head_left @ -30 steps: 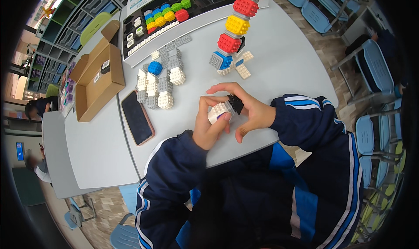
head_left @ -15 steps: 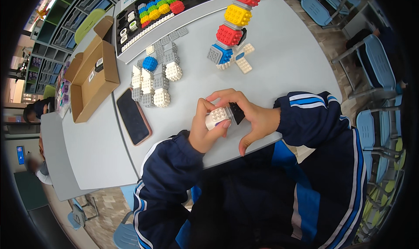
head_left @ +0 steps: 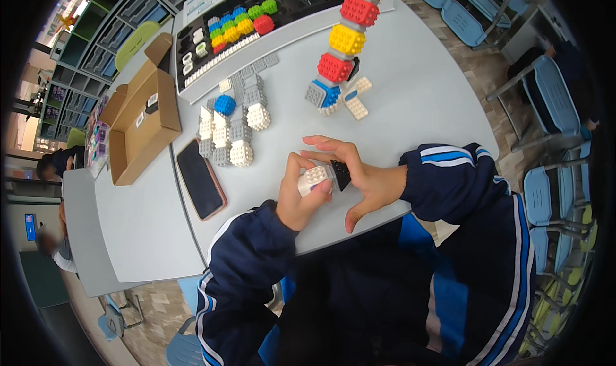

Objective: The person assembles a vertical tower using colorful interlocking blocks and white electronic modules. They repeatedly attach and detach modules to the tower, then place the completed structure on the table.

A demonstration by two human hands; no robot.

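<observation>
A white studded building block (head_left: 316,174) is pinched between the thumb and fingers of my left hand (head_left: 296,202), over the table's near edge. On its right side sits a grey connector with a black studded piece (head_left: 341,175) joined to it. My right hand (head_left: 374,185) is open around the black piece, thumb spread away below and fingers reaching over the top of the block. Its palm is close to the black piece; whether they touch I cannot tell.
Beyond my hands stands a tall stack of red, yellow and blue blocks (head_left: 334,67). Grey and white blocks (head_left: 240,131) lie to the left, beside a phone (head_left: 201,178) and an opened cardboard box (head_left: 146,149). A tray of coloured blocks (head_left: 186,96) is at the back.
The view has shifted slightly, so the table things appear a little lower. My left hand keeps hold of the white block, and my right hand stays open beside it.
</observation>
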